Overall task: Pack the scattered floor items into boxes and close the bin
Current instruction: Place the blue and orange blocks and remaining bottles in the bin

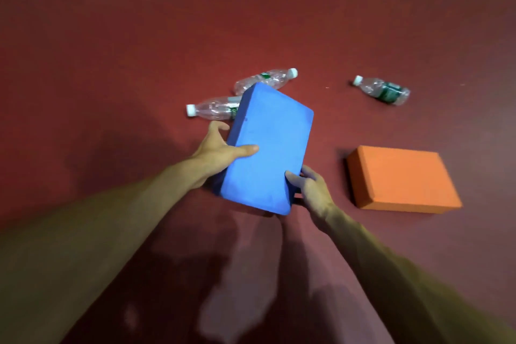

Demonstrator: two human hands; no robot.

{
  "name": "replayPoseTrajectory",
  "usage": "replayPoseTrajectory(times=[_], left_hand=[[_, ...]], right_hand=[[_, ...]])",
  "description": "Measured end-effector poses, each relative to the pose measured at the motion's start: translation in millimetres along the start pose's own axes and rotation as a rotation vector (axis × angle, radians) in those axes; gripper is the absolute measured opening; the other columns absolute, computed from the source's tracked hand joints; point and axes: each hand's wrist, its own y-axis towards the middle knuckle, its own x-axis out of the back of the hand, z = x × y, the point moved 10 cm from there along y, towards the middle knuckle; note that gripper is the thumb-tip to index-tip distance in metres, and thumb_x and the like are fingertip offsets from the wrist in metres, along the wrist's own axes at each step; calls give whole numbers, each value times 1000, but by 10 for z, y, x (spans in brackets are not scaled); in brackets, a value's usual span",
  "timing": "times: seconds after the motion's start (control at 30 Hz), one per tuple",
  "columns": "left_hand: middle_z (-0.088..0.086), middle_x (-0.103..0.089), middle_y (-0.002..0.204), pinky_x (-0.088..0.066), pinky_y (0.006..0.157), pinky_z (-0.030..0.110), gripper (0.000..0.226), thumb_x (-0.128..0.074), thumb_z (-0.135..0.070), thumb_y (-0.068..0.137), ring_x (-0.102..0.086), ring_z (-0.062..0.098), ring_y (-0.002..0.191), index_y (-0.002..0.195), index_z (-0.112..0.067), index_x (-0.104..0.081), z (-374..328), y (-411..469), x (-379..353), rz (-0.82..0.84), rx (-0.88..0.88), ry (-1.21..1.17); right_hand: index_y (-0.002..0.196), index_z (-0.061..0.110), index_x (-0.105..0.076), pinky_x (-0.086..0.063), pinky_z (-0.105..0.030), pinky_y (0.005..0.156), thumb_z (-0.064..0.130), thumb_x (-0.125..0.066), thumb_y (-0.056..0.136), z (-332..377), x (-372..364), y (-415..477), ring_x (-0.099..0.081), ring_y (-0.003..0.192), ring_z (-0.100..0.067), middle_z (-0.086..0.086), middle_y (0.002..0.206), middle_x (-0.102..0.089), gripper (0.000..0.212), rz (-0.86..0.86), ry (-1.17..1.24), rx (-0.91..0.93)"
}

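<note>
While arms extend | left hand (220, 148), right hand (311, 184) grip blue block (268, 148)

A dark red floor (139, 36) carries everything here. An orange block (402, 179) lies flat on it at the right. Three clear plastic bottles with white caps lie on their sides farther off: one (384, 90) apart at the right, and two close together, the nearer (213, 109) and the farther (268, 79).

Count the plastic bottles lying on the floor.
3. One bottle lies just beyond the blue block, another at its left, both partly covered by it; the third lies apart at the right. More may be hidden.
</note>
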Motion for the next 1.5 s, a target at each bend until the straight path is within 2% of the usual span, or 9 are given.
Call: replayPoseTrajectory(times=[0.17,0.3,0.43,0.53,0.83,0.97,1.07,1.3,1.5], left_hand=[[2,-63,119,-51,92,39,85,-87,-46,53,-62,21,104,125,-17,-51,-348,183,-881,67,-22,122],[6,-60,120,-50,92,39,77,-86,-42,54,-60,25,106,120,-16,-56,-443,229,-1210,-55,-9,191],[5,-52,123,-43,85,30,84,-83,-47,55,-56,26,112,126,-17,-51,-575,279,-1439,-128,-56,332],[6,-54,122,-44,87,34,81,-80,-52,56,-56,29,112,123,-17,-53,-585,324,-1493,-143,-57,408],[15,-65,115,-53,86,45,63,-76,-46,71,-64,32,102,113,-2,-60,120,49,-877,-200,236,207],[18,-64,118,-52,83,39,62,-84,-28,68,-64,30,103,115,4,-58,154,-560,-466,-301,385,56],[16,-66,113,-46,72,32,67,-87,-31,61,-64,28,95,111,4,-62,-204,-1031,-174,-315,413,199],[12,-69,105,-49,69,34,63,-90,-27,54,-64,27,86,107,-4,-64,-1590,-2186,-151,-85,362,298],[7,-61,113,-48,75,32,74,-90,-22,49,-59,22,90,111,-13,-51,-2818,-3061,-64,70,111,473]], right_hand=[[92,0,-65,-51,-39,65,36,-58,92,-383,1107,7,-58,69,-27,-16,80,-62,37,-345,19,-165],[119,-7,-57,-56,-50,80,46,-60,88,-518,1936,-68,-58,84,-32,-21,100,-60,62,-682,114,-282],[141,7,-37,-57,-36,67,42,-63,87,-612,2087,157,-57,102,-25,-5,105,-56,70,-517,306,-423],[136,14,-39,-50,-44,71,49,-87,57,-928,2144,160,-58,113,-30,-8,129,-54,100,-636,455,-565],[113,9,-51,-51,-31,40,19,-92,54,-1014,2006,45,-63,72,-20,-6,89,-64,72,-577,563,-438],[113,1,-60,-60,-46,74,27,-96,37,-1001,1963,-717,-66,98,-31,-16,111,-66,88,-586,316,-548],[104,4,-63,-57,-48,84,34,-95,33,-620,2053,-1212,-62,104,-34,-16,114,-64,84,-551,176,-521],[97,14,-54,-42,-18,44,40,-94,40,838,2412,-2896,-59,73,-9,7,85,-62,74,-604,50,-384],[101,26,-49,-55,-45,81,53,-87,33,1692,2759,-4427,-63,91,-22,3,101,-65,82,-743,-96,-352]])
